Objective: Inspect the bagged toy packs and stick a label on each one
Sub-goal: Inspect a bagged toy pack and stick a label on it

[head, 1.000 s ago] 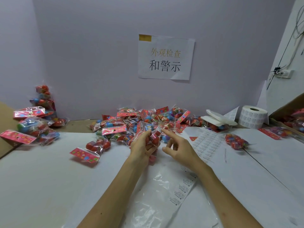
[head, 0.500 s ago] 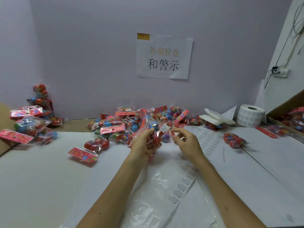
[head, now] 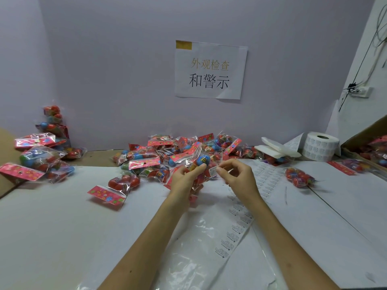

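My left hand (head: 184,181) grips a clear toy pack (head: 202,162) of red and blue eggs, held up above the table's middle. A small white label (head: 213,171) sits on the pack's right side, and my right hand (head: 236,176) has its thumb and forefinger pinched at that label's edge. Behind the hands lies a heap of toy packs (head: 167,151) with pink header cards. A strip of labels (head: 236,225) runs along the table below my right wrist.
A label roll (head: 319,148) stands at the back right beside a cardboard box (head: 368,141) holding more packs. One pack (head: 299,176) lies alone on the right, one (head: 117,187) at left centre, and a pile (head: 39,158) at far left. A clear plastic sheet (head: 188,258) lies near me.
My left hand has lifted and turned the pack. My right hand has come in from the right, and the white label now sits on the pack under its fingertips.
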Tool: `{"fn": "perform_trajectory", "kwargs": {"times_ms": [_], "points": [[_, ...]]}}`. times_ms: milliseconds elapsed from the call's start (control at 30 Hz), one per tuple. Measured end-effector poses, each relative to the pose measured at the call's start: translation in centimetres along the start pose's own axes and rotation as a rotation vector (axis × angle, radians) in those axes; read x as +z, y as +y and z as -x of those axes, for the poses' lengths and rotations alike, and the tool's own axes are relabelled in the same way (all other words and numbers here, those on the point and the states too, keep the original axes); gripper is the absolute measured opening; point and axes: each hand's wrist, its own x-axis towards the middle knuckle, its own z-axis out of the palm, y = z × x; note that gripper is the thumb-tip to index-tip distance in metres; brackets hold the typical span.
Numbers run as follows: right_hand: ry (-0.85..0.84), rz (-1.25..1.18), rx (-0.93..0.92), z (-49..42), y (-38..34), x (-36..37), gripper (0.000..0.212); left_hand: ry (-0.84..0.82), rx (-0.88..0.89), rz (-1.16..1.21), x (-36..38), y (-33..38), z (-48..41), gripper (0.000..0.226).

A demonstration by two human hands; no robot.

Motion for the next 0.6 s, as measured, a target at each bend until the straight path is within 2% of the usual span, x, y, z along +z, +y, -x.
{"fn": "perform_trajectory", "kwargs": {"times_ms": [100,267,400,467,533,600], "points": [[0.005,0.028,0.000,-0.02,0.05,-0.02,0.007,-0.037,0.030,-0.015,-0.01,-0.05,0.25,0.042],[-0.011,0.050,-0.019,0.00,0.11,-0.08,0.007,-0.092,0.055,-0.035,0.20,0.07,0.62,0.051],[-0.019,0.045,-0.022,-0.07,0.24,-0.04,0.008,-0.071,0.062,-0.058,0.24,0.04,0.61,0.056],[-0.008,0.035,-0.010,-0.05,0.23,0.12,0.014,-0.060,0.065,-0.032,0.22,0.07,0.58,0.055],[0.004,0.024,0.044,-0.06,0.24,0.23,0.030,-0.055,0.063,-0.023,0.15,0.09,0.53,0.053],[-0.025,0.013,0.097,-0.13,0.23,0.19,0.028,-0.058,0.063,-0.030,0.11,0.09,0.49,0.049]]}}
